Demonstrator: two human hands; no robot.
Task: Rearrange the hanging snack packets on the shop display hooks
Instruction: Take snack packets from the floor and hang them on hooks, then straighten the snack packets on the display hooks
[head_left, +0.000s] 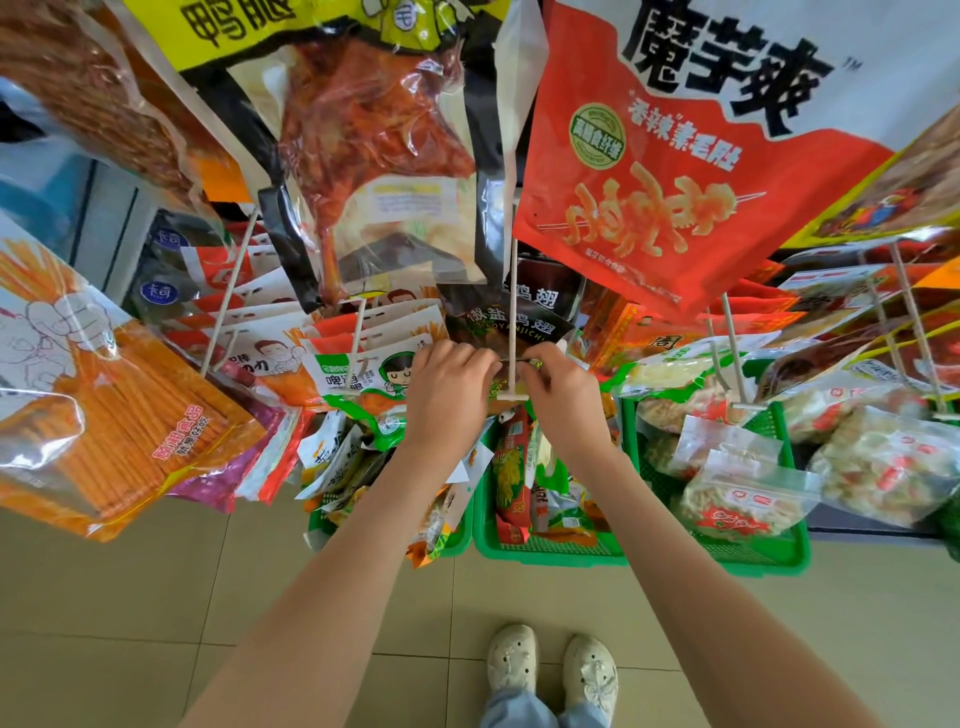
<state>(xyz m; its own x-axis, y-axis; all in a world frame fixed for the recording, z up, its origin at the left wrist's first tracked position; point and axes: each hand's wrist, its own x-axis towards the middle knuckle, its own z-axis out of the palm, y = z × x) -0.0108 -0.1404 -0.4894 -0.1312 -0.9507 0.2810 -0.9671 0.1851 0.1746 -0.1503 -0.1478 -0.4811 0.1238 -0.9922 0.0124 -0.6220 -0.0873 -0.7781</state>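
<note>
Pinching dark glossy snack packet at near tip of white display hook rod, mid-rack. Left hand and right hand both curled on its edge, close together either side of rod. Risks: hang-hole tearing against crossbar end, packet slipping into green plastic basket below, neighbouring packets sliding off if rod is jolted.

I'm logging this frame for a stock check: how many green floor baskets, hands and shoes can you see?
Green baskets: 3 (left, middle, right)
Hands: 2 (left hand, right hand), both pinching a dark packet at the hook
Shoes: 2 (left, right)
Total: 7
A green edge at far right is too cut off to count.
</note>
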